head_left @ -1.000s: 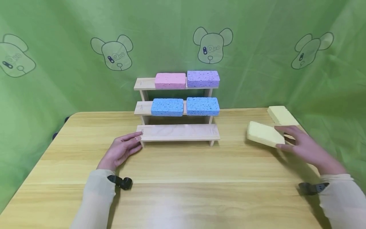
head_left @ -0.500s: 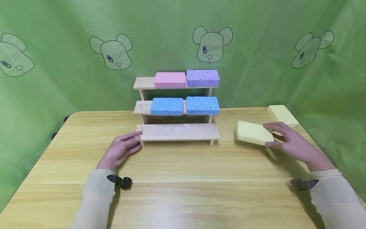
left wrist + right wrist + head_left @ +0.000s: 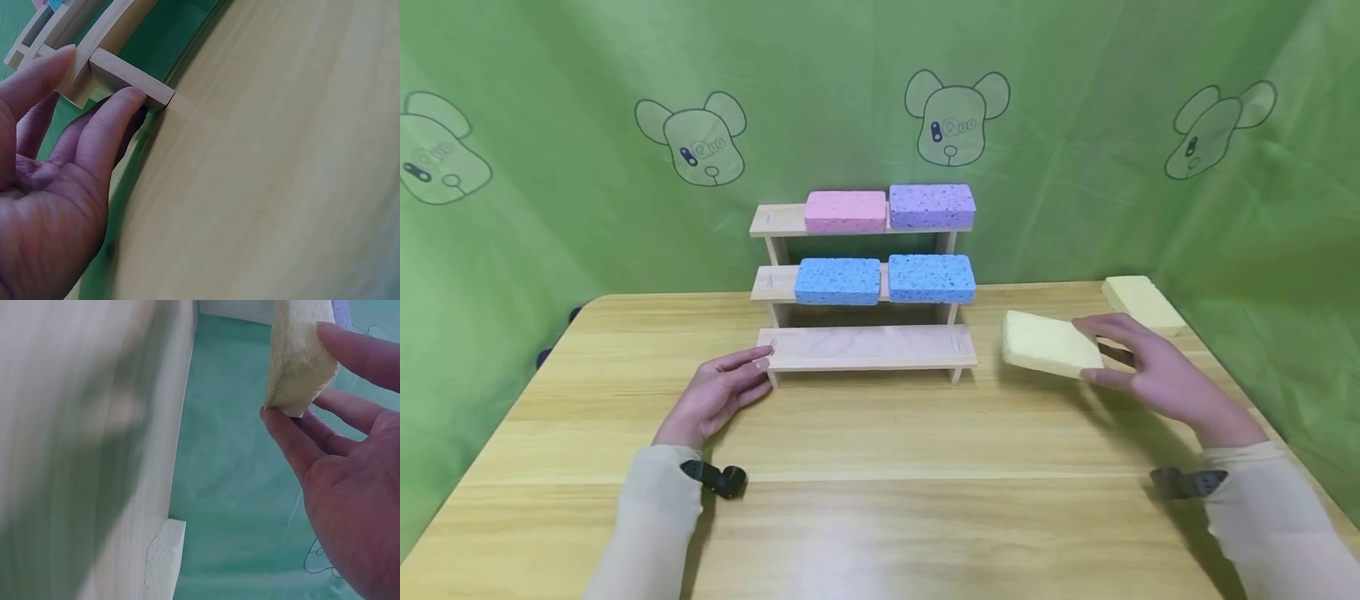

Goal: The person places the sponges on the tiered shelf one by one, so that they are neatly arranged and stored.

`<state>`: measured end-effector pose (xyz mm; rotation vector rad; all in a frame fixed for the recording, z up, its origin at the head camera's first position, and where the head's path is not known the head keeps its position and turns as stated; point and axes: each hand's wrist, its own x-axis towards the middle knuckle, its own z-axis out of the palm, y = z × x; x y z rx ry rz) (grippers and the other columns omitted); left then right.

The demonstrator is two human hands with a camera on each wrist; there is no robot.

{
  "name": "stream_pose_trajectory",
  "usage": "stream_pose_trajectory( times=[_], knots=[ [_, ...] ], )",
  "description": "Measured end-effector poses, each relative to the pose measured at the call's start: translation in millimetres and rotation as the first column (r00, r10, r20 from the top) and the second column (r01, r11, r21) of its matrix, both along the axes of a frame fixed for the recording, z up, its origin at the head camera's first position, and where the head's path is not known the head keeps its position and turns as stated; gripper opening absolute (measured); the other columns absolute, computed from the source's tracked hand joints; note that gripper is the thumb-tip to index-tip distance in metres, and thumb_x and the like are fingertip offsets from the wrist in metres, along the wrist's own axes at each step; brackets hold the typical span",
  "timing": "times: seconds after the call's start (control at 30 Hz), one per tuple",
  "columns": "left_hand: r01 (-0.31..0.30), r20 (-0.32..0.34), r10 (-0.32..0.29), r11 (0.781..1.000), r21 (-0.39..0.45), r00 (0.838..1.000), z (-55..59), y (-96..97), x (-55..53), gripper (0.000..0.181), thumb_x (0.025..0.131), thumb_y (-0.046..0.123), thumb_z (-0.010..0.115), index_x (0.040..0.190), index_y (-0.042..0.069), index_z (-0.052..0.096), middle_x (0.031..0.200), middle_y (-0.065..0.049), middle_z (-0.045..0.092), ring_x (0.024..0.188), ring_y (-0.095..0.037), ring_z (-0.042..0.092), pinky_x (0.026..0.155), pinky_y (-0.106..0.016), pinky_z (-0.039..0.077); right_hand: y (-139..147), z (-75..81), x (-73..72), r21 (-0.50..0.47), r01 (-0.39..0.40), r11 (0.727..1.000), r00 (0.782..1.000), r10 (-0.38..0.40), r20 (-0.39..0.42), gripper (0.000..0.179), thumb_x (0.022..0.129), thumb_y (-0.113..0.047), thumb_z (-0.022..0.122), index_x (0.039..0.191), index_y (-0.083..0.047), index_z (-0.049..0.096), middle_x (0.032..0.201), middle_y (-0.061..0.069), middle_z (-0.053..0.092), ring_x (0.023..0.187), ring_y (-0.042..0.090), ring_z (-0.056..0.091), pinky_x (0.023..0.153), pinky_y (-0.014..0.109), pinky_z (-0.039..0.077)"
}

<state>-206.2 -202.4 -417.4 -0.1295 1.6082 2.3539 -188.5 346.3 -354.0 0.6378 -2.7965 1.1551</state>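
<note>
A pale yellow sponge is held up off the table, tilted, right of a three-step wooden display rack. My right hand pinches its right end between thumb and fingers; in the right wrist view the sponge sits between the fingertips. At the rack's left side, my left hand holds the end of the lowest step. The left wrist view shows the thumb at the board's end and a fingertip against the rack's leg. The lowest step carries nothing.
Two blue sponges lie on the middle step. A pink sponge and a purple sponge lie on the top step. Another yellow sponge lies at the table's back right edge. A green curtain hangs behind the wooden table.
My right hand has moved left with the yellow sponge, bringing it closer to the rack. The left hand stays at the rack's lowest step.
</note>
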Motion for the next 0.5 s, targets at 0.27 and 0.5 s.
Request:
stream_pose_trajectory(
  times=[0.27,0.5],
  knots=[
    [0.004,-0.001,-0.004,1.000,-0.003,1.000,-0.6,-0.8,-0.3,0.025,0.095,0.000,0.063,0.118,0.006,0.070,0.147,-0.021,0.039,0.108,-0.022,0.064,0.101,-0.037,0.049,-13.7,6.5,4.6,0.011,-0.050,0.999,0.999,0.050,-0.001,0.066,0.084,-0.007,0.078,0.142,-0.001,0.047,0.139,0.017,0.044,0.124,0.043,0.043,0.095,0.001,0.035],
    [0.007,-0.006,-0.007,1.000,-0.002,1.000,-1.1,-0.8,-0.8,0.026,0.095,0.000,0.063,0.119,0.006,0.070,0.148,-0.020,0.037,0.108,-0.021,0.064,0.101,-0.036,0.049,-21.1,5.6,5.1,-0.002,-0.062,0.998,0.998,0.062,-0.007,0.066,0.084,-0.008,0.079,0.142,-0.005,0.049,0.139,0.014,0.045,0.124,0.037,0.044,0.096,0.002,0.035]
  ],
)
